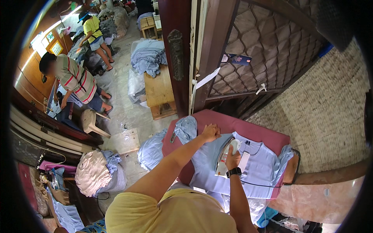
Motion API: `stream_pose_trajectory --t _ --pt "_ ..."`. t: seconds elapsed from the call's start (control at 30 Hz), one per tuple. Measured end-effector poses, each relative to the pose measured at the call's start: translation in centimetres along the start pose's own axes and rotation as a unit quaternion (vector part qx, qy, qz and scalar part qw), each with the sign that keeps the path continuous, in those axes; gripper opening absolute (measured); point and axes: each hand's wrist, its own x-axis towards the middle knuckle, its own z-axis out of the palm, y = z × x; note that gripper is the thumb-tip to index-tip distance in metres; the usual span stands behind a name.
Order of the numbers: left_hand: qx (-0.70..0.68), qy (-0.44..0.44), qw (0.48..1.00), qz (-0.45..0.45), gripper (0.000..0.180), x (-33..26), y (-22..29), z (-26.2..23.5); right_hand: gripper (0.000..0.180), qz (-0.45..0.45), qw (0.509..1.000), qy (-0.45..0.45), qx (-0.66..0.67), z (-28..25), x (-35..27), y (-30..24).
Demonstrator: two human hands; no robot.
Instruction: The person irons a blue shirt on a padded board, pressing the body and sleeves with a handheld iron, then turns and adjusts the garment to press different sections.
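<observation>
A white-handled clothes iron (pixel 223 158) is gripped by the right hand (pixel 233 159), whose fingers are wrapped around it over a light-blue cloth garment (pixel 254 171). The garment is spread across a maroon padded bench (pixel 233 119), its neckline turned toward the far edge. The left hand (pixel 211 133) is placed well over to the left, palm down on the garment's far part; whether any cloth is pinched beneath it cannot be told. The two hands are set apart, with pale-blue fabric lying between them.

From the left hand, the iron is found to the right and closer to the body, so the right hand is by far the nearer, being already closed on it. The iron's long axis is slanted, running from far right to near left; which end is the tip cannot be made out. A thin black cord (pixel 264 186) is seen crossing the garment's near right part, and a crumpled light-blue cloth bundle (pixel 185 129) is left beyond the left forearm.
</observation>
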Motion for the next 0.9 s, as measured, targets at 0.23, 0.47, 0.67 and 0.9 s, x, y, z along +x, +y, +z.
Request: stream_pose_trajectory --t 0.23,0.47,0.67,0.9 --pt "0.026 0.063 0.997 0.033 0.019 -0.3 -1.4 1.2 0.049 -0.053 0.998 -0.011 0.026 -1.8 -2.1 -3.4" --pt "0.021 0.016 0.999 0.019 0.022 0.1 -0.5 0.5 0.049 -0.084 0.991 0.017 0.1 -2.7 -3.1 -4.5" --pt "0.055 -0.044 0.997 -0.011 0.031 -0.4 1.3 -1.3 0.047 -0.007 0.998 -0.031 0.051 -2.2 -1.6 -3.8" --pt "0.105 -0.062 0.989 -0.082 0.047 -0.7 0.3 -0.8 0.05 -0.063 0.997 -0.006 0.037 -2.2 -1.7 -4.4"
